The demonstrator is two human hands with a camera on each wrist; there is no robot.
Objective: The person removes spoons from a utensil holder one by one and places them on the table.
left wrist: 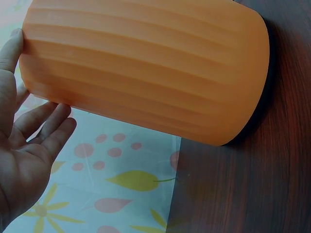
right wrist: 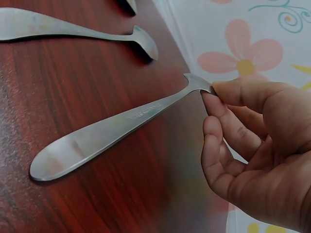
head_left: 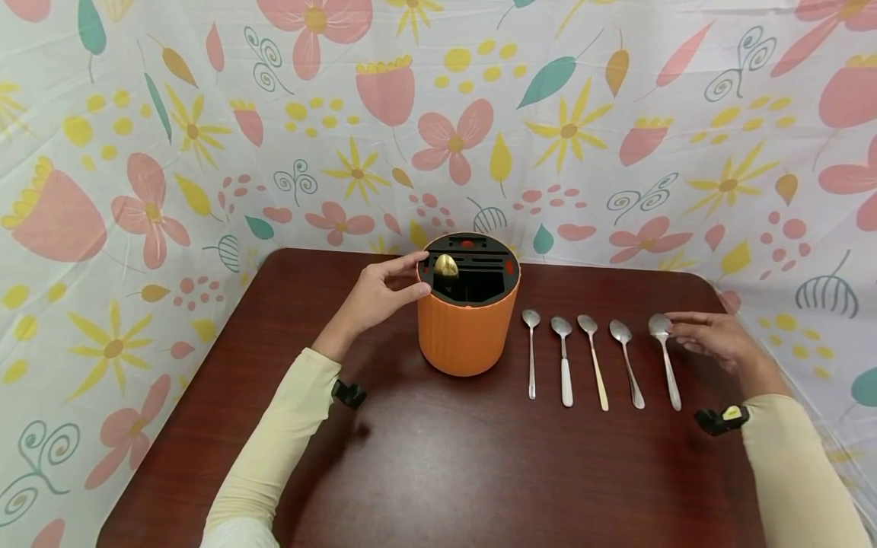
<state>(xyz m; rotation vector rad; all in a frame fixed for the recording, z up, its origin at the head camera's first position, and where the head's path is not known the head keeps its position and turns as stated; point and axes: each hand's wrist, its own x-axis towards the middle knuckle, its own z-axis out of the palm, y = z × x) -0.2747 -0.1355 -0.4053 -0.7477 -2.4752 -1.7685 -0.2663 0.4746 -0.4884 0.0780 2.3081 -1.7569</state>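
Observation:
An orange ribbed utensil holder point(head_left: 462, 339) with a black slotted top stands upright on the table. A gold rounded utensil end point(head_left: 447, 266) shows in its opening. My left hand point(head_left: 375, 298) touches the holder's left side near the rim, thumb and forefinger spread and fairly straight; in the left wrist view its other fingers point(left wrist: 58, 127) lie loosely by the orange wall. At the right end of a row of spoons, my right hand point(head_left: 715, 340) pinches the bowl of a silver spoon point(right wrist: 97, 138) between thumb and forefinger. That spoon's handle lies low along the table.
Between the holder and the pinched spoon lie a thin silver spoon point(head_left: 530, 350), a white-handled spoon point(head_left: 566, 380), a cream-handled spoon point(head_left: 598, 373) and another silver spoon point(head_left: 629, 358). The dark red wooden table point(head_left: 438, 464) meets a flower-patterned cloth point(head_left: 569, 190) behind and at both sides.

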